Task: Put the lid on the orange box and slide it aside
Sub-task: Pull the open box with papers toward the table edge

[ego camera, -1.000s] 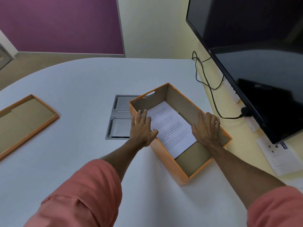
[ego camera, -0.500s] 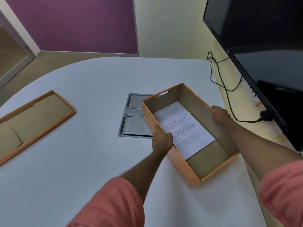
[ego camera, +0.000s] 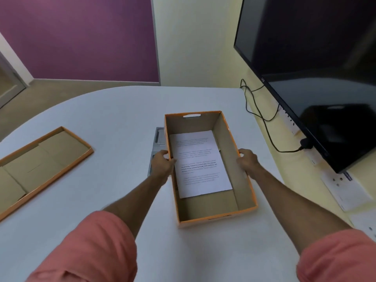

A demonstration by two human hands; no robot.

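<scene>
Orange box [ego camera: 211,218] is gripped on its long sides by the left hand [ego camera: 162,164] and right hand [ego camera: 247,160], near the table's [ego camera: 114,119] right edge. Paper [ego camera: 200,163] is seen inside. Its lid [ego camera: 40,165] is lying upside down by the left edge.

Your 1 head camera looks forward and down, close over the pale grey rounded worktop [ego camera: 105,123].

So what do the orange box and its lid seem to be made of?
Box: likely cardboard, with matte brown inner walls, an orange outside and a punched handle slot. Lid: seemingly the same, brown inside with folded flaps and an orange rim.
</scene>
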